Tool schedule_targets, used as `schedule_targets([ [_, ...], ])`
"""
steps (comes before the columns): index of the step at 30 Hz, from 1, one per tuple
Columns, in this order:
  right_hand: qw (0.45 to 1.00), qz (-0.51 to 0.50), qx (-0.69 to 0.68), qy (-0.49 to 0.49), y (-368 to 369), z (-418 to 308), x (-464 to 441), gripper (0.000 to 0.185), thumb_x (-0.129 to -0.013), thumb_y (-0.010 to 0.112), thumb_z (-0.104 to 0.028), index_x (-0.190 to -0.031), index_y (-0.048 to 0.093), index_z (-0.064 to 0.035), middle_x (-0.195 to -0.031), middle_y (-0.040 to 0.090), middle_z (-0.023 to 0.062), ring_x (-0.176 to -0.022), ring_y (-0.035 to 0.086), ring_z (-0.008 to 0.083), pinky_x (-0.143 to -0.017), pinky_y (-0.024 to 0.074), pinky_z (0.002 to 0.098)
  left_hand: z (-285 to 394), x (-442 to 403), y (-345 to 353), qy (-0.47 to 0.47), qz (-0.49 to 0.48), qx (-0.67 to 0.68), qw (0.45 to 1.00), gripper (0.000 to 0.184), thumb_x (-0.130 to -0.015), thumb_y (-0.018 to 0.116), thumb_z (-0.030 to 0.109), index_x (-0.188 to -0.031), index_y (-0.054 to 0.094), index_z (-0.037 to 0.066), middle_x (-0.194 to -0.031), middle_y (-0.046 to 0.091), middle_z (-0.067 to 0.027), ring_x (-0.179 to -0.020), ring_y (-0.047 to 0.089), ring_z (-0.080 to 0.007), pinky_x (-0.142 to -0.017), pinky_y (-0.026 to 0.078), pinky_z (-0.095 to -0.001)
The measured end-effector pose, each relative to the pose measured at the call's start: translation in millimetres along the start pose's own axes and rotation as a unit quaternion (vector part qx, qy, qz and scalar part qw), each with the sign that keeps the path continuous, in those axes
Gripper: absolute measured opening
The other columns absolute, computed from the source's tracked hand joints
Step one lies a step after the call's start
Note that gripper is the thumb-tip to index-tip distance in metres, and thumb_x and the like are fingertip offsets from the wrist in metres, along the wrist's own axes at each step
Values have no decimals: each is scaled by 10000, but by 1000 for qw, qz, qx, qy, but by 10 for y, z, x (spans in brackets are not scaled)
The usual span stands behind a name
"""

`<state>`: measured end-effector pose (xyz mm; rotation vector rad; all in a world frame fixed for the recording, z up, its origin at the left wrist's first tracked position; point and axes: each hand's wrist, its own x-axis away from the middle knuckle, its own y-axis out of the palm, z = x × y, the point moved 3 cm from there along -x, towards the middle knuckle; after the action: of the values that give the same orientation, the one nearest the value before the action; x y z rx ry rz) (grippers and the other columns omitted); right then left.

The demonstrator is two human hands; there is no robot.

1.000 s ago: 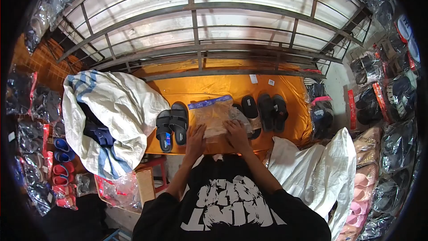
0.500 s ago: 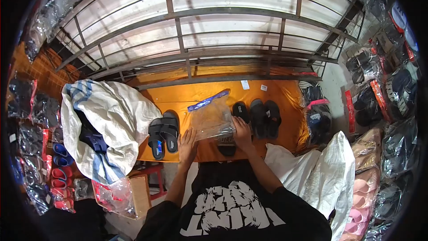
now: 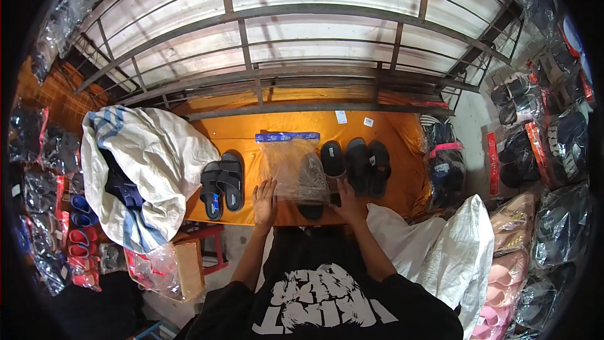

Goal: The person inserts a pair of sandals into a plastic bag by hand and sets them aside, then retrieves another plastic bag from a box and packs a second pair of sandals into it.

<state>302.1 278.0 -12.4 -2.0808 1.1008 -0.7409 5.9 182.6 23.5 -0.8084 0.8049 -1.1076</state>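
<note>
Bag [image 3: 283,167] laid out near the middle of the desk [image 3: 406,151]; clear film, wrinkled, blue strip [image 3: 287,137] along its far edge. Dark sandal [image 3: 311,212] overlapped by the film, heel showing past the near edge; whether it is inside the bag or beneath cannot be told.

Left hand [image 3: 265,203] set at the near left corner, fingers extended, nothing seen gripped. Right hand [image 3: 347,201] placed at the near right corner, fingers partly bent; whether film is pinched there cannot be told.

Left pair [image 3: 231,182] set well apart from the bag; single slipper [image 3: 333,156] just beside its right side, the lower part hidden near the right hand. Right pair [image 3: 358,167] placed beyond that.

Handling, as judged: near edge best steadied at both corners, with light, even tension, so that wrinkles are eased out without the film being torn. Strip best kept square to the body, as skew would be shown there first. Snagging on the sandal is to be watched for; film layers may cling and are best parted by fingertip.
</note>
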Motion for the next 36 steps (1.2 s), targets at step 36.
schedule_targets([
  [36,987,-72,140,-38,328,-126,-524,405,-829,772,-229,-1219,668,-190,-1258,559,124,-1229,535,356,-1078,356,634,-485,507,-208,-64,51,-26,996,497,-1039,454,153,-1528,428,65,-1639,325,-177,-1474,359,-363,-1203,266,-503],
])
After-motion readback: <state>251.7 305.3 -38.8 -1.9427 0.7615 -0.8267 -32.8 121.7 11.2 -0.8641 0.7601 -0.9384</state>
